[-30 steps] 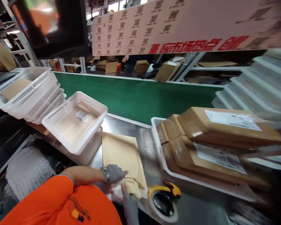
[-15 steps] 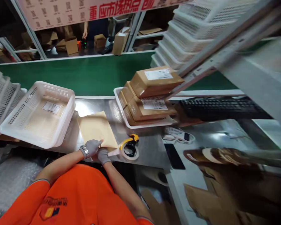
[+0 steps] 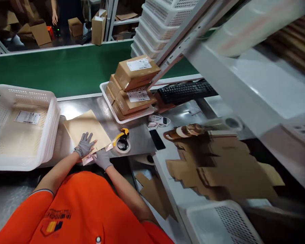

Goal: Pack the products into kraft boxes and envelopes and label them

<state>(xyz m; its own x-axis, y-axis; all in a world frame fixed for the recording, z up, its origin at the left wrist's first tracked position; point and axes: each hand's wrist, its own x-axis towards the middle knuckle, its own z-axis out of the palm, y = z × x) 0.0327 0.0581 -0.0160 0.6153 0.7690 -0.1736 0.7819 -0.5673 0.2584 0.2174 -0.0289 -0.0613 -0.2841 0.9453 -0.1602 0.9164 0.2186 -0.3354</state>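
A tan padded envelope (image 3: 90, 123) lies flat on the metal bench. My left hand (image 3: 85, 145), in a grey glove with a watch at the wrist, presses on its lower part with fingers spread. At the envelope's near edge is my gloved right hand (image 3: 103, 159), its fingers bent and partly hidden; what they grip is unclear. A pale pinkish strip (image 3: 87, 160) shows beneath the near edge, between the hands. Right of the envelope sits a yellow tape dispenser (image 3: 122, 140), a pale tail reaching toward the envelope's corner.
Stacked white baskets (image 3: 47, 135) stand at left. Labelled cardboard boxes (image 3: 134, 76) fill a white basket at the back, before a green conveyor belt (image 3: 66, 71). A phone (image 3: 157, 139), keyboard (image 3: 185, 90) and flattened cardboard (image 3: 231, 166) lie right. A co-worker's hand (image 3: 55, 17) shows beyond.
The view has swung right, so things sit further left. My left hand has opened from closed fingers to spread fingers on the envelope. The pinkish strip now shows clearly between my hands.
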